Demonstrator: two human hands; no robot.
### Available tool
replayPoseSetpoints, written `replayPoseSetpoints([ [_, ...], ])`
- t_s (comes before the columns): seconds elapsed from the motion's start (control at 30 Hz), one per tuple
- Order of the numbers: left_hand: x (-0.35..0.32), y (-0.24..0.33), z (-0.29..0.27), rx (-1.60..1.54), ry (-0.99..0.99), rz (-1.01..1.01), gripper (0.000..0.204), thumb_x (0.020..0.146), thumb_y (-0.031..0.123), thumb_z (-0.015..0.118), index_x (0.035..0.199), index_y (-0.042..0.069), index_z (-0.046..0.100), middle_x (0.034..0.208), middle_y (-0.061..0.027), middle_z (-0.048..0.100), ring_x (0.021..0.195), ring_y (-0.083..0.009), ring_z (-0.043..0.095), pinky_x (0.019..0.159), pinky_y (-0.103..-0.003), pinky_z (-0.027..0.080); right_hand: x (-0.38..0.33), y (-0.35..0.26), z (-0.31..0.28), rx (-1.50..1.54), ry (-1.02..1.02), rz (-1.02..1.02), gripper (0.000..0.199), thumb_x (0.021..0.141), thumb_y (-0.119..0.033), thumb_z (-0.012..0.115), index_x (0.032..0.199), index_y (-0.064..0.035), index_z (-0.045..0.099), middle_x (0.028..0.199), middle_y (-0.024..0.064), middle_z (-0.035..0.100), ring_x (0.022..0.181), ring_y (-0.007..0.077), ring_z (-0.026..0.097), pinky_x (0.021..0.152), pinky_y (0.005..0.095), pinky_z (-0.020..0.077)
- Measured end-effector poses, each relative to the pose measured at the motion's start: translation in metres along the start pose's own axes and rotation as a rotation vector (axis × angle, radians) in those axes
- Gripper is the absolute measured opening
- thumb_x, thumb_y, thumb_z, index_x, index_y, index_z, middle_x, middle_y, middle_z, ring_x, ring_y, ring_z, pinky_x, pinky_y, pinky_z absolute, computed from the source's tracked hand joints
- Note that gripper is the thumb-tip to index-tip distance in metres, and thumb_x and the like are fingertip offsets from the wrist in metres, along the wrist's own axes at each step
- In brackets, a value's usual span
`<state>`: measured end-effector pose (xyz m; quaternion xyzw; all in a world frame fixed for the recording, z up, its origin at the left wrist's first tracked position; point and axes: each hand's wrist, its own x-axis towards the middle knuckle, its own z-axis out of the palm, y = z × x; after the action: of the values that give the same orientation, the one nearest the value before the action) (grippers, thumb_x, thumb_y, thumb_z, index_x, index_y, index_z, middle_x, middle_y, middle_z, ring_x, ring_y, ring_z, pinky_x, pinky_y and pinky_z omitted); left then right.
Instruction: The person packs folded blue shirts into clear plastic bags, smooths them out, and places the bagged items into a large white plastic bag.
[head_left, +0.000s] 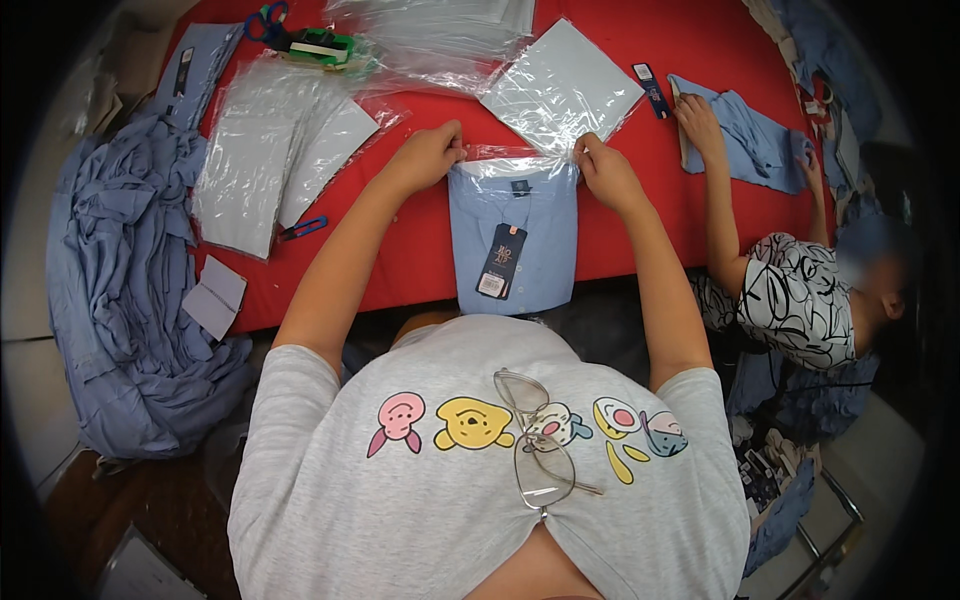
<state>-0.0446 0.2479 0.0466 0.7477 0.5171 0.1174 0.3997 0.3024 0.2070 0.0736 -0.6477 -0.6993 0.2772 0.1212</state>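
1. In the head view, the folded shirt [540, 235] is being held at the table's [410, 250] near edge, its lower end jutting beyond.
2. Clear film [505, 153] at its collar end is being pinched by the left hand [430, 155] and right hand [607, 175], spread apart.
3. Tearing is being risked, should the film be pulled too hard.
4. The hanging tag [501, 262] is being exposed to snagging, should the shirt be dragged over the table's edge.

The table [410, 255] is red. In the frame's upper left, it has blue scissors [265, 25], a green tape holder [322, 50], shiny bags [250, 150] and a little cutter [303, 228]. More bags [430, 40] lie top middle. Upper right, there's a dark tag [652, 92] and blue cloth [745, 140]. A folded shirt [545, 240] in the middle pokes past the near edge.
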Motion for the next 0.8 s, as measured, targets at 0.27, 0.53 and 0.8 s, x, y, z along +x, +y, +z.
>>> replayPoseSetpoints([
  [0.27, -0.046, -0.005, 0.042, -0.551, 0.357, -0.438, 0.04, 0.103, 0.027, 0.073, 0.13, -0.001, 0.062, 0.111, -0.017, 0.076, 0.102, -0.0266, 0.076, 0.086, -0.037, 0.059, -0.048, 0.011, 0.043, 0.628, 0.488, 0.321, 0.022, 0.108, -0.02, 0.063, 0.114, 0.0014, 0.067, 0.095, 0.0118, 0.077, 0.083, 0.0185, 0.075, 0.069, 0.0348, 0.058],
  [0.53, -0.121, 0.046, 0.066, -1.043, 0.338, -0.127, 0.048, 0.092, 0.005, 0.084, 0.134, 0.0, 0.063, 0.123, -0.0103, 0.075, 0.111, -0.0173, 0.072, 0.099, -0.035, 0.057, -0.108, -0.066, 0.027, 1.1, -0.026, 0.31, 0.032, 0.098, -0.006, 0.071, 0.13, -0.0009, 0.07, 0.117, 0.0083, 0.076, 0.109, 0.0162, 0.07, 0.1, 0.0326, 0.0526],
  [0.8, -0.181, 0.116, -0.029, -0.359, 0.692, 0.512, 0.036, 0.071, 0.0, 0.086, 0.102, 0.007, 0.069, 0.104, -0.0057, 0.066, 0.103, -0.0195, 0.064, 0.092, -0.034, 0.05, -0.104, -0.1, -0.056, 1.087, 0.109, -0.409, 0.026, 0.096, -0.004, 0.076, 0.122, -0.0014, 0.072, 0.123, 0.0084, 0.075, 0.116, 0.0159, 0.067, 0.101, 0.0329, 0.0543],
])
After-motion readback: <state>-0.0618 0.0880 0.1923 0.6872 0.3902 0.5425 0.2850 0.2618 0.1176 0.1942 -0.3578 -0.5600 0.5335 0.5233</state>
